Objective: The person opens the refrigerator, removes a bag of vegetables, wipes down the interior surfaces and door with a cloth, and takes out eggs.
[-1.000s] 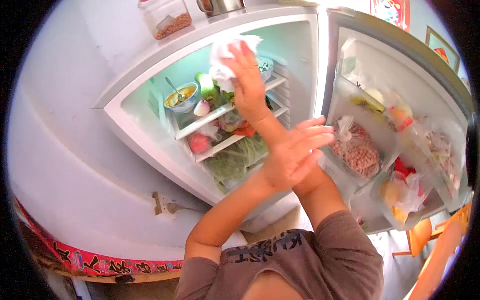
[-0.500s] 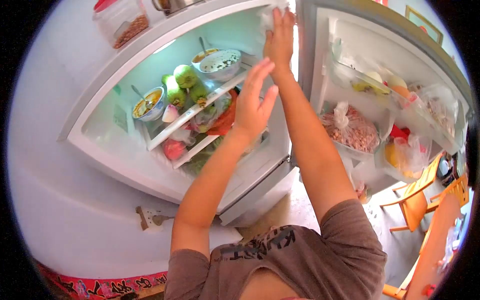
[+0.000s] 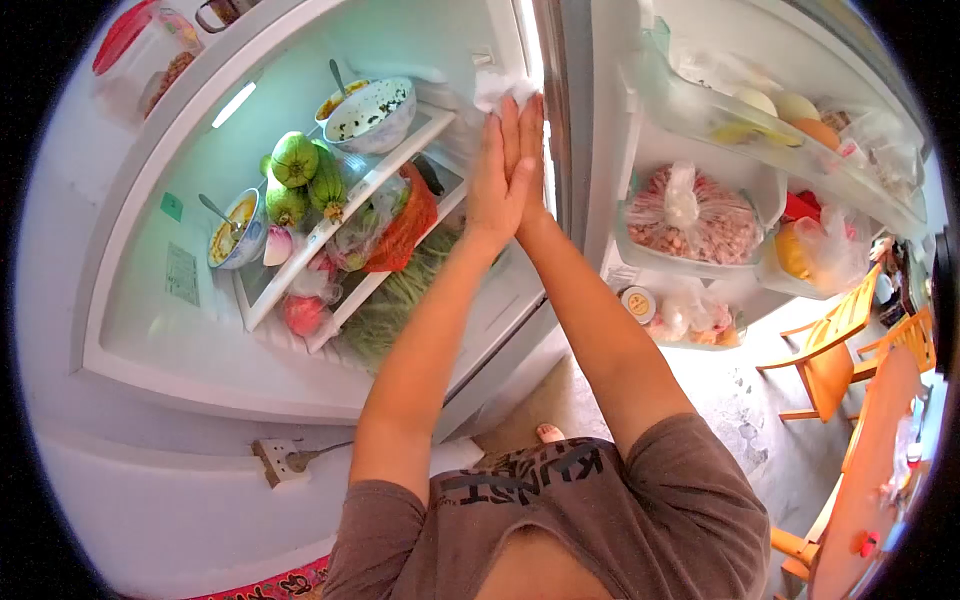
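Note:
My right hand (image 3: 533,160) lies flat with stretched fingers on a crumpled white cloth (image 3: 492,84), pressing it to the inner side wall of the open fridge (image 3: 400,30) near the door-side edge. Against it rests my left hand (image 3: 494,190), its fingers straight and its thumb apart, partly covering the right. I cannot make out whether the left fingertips touch the cloth. On the shelf to the left are a large white bowl (image 3: 372,115), several green squashes (image 3: 296,160) and a smaller bowl with a spoon (image 3: 238,232).
Below the shelf lie an orange-red bag (image 3: 408,220) and leafy greens (image 3: 410,285). The open door on the right carries racks with a bag of pinkish nuts or beans (image 3: 690,215) and eggs (image 3: 795,107). A wall socket (image 3: 275,462), wooden chair (image 3: 828,370) and table (image 3: 870,480) stand lower down.
My right hand has moved down the fridge's side wall with the white cloth. My left hand has come up from apart to lie against the right. The view has shifted.

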`<state>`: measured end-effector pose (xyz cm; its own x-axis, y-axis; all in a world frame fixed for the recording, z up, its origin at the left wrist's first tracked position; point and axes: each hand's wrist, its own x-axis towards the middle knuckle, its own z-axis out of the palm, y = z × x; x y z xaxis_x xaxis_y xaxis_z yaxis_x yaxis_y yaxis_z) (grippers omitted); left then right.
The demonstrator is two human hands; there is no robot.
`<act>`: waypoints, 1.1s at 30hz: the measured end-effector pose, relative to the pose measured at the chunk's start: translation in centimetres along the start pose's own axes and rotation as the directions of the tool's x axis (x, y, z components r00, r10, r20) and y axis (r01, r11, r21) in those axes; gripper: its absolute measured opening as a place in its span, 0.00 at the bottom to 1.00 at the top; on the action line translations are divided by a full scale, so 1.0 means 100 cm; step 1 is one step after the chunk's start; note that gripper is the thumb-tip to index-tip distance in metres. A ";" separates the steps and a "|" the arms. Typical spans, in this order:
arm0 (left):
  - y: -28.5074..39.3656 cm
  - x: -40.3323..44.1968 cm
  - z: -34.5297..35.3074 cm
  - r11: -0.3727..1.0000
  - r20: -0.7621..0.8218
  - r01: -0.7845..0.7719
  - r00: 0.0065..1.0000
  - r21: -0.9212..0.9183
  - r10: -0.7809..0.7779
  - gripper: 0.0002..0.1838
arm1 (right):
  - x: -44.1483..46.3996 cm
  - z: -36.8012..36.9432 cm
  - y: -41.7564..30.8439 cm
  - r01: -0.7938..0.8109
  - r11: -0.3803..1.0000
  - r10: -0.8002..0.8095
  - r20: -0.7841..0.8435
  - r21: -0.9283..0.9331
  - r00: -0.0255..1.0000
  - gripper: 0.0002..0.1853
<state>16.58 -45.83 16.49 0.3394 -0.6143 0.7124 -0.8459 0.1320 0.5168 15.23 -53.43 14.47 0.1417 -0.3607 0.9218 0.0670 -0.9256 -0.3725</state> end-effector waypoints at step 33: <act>-0.052 -0.196 -0.002 0.568 0.227 0.720 0.678 -0.398 -0.699 0.21 | -0.213 -0.087 0.015 -0.444 -0.756 0.461 0.873 0.480 0.159 0.25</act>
<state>14.43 -34.36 -0.07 0.7284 -0.6850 0.0137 -0.0727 -0.0574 0.9957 3.74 -48.12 -4.84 0.9156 -0.3842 -0.1185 0.3608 0.9152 -0.1794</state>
